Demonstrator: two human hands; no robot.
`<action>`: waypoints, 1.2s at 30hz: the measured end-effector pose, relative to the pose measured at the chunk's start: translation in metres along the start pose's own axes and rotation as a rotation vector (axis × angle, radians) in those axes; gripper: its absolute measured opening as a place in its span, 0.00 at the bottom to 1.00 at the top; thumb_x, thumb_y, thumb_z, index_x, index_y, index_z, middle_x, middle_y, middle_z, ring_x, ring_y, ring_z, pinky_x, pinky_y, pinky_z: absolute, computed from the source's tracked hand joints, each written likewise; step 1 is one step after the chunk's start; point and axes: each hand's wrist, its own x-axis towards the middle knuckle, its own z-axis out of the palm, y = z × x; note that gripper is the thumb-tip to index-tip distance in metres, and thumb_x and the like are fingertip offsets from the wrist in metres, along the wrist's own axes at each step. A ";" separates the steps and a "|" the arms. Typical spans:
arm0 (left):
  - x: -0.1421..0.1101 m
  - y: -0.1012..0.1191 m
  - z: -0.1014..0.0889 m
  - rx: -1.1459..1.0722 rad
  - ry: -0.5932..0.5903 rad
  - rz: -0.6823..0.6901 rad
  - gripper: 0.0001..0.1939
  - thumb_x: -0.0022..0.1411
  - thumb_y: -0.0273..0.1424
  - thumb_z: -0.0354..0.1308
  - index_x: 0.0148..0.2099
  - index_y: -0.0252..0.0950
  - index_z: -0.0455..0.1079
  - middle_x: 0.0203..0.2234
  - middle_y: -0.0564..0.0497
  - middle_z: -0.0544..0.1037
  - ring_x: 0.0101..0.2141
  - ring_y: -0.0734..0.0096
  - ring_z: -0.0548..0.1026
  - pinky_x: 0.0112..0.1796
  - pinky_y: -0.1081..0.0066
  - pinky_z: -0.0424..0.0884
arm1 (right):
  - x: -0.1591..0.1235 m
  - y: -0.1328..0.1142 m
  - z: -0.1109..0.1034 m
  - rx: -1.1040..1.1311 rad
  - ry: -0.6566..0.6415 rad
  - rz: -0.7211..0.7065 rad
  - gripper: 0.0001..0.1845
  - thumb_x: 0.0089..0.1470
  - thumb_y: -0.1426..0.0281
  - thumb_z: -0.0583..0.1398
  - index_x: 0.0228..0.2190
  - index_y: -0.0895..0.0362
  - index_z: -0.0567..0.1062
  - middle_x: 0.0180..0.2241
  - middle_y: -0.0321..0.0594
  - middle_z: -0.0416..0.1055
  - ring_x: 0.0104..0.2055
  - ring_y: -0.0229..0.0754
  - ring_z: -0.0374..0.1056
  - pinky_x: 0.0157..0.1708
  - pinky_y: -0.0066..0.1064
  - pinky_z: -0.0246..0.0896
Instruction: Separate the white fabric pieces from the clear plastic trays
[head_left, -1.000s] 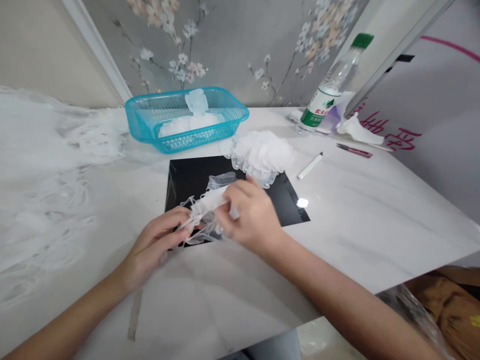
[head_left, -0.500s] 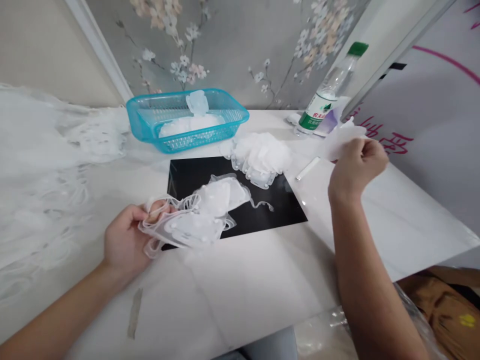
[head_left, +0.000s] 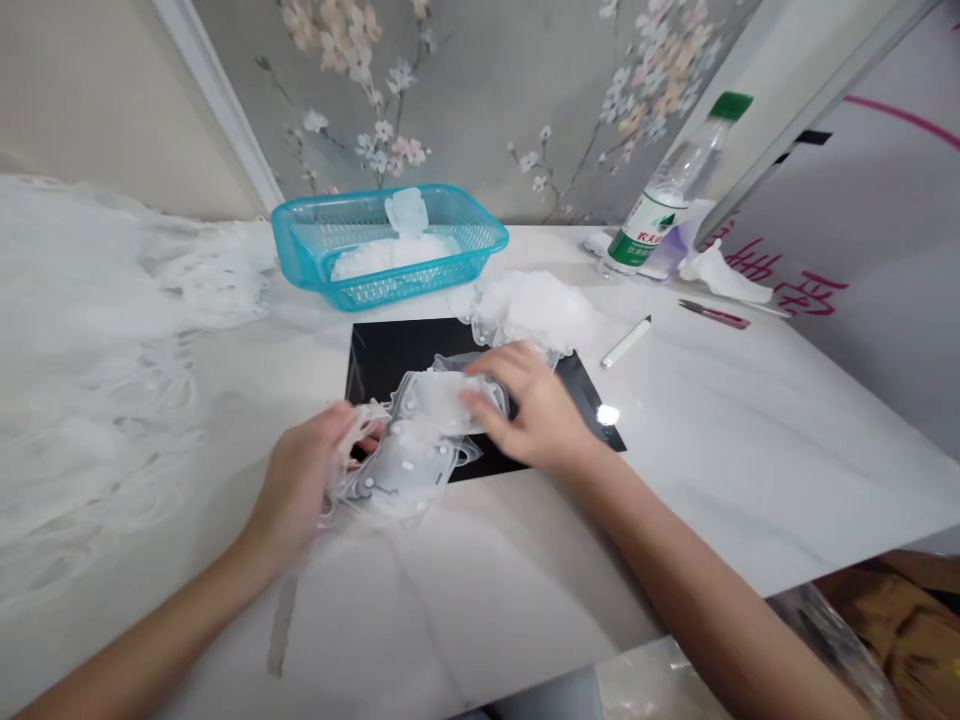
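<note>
A translucent white strip of thin moulded pieces [head_left: 409, 450] lies across the front edge of a black mat [head_left: 390, 355]. My left hand [head_left: 304, 480] grips the strip's left end, fingers curled round its loose edging. My right hand [head_left: 529, 405] rests on the strip's upper right part, fingertips pinching one of its pieces. A heap of similar white pieces [head_left: 532, 310] sits just behind my right hand at the mat's far corner.
A blue plastic basket [head_left: 322, 245] with white pieces stands at the back. White gauzy fabric [head_left: 90, 330] covers the table's left side. At the right rear are a green-capped bottle [head_left: 671, 190], a crumpled tissue [head_left: 724, 275], a pink tool [head_left: 712, 315] and a white stick [head_left: 624, 342].
My right hand came back from the tissue at the far right and now pinches the strip. The left hand kept its hold on the strip's left end.
</note>
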 end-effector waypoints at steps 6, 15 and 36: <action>0.008 -0.010 -0.003 0.362 -0.126 0.101 0.19 0.47 0.43 0.62 0.29 0.37 0.58 0.18 0.60 0.59 0.19 0.78 0.57 0.20 0.77 0.55 | -0.004 -0.018 0.022 0.056 -0.219 -0.086 0.11 0.56 0.65 0.58 0.39 0.59 0.71 0.40 0.46 0.68 0.41 0.44 0.62 0.43 0.38 0.60; 0.004 -0.007 -0.003 0.176 -0.227 0.080 0.14 0.55 0.42 0.55 0.40 0.38 0.62 0.24 0.57 0.65 0.24 0.74 0.64 0.25 0.76 0.60 | -0.004 -0.033 0.026 0.010 -0.092 -0.024 0.15 0.61 0.73 0.48 0.34 0.62 0.73 0.36 0.48 0.70 0.39 0.45 0.65 0.41 0.38 0.61; 0.001 0.000 -0.005 0.165 -0.540 0.087 0.14 0.55 0.40 0.53 0.26 0.35 0.62 0.18 0.58 0.57 0.19 0.79 0.55 0.19 0.79 0.50 | 0.003 0.022 -0.028 0.034 0.716 0.469 0.09 0.58 0.68 0.50 0.28 0.58 0.65 0.25 0.37 0.64 0.27 0.40 0.62 0.30 0.33 0.58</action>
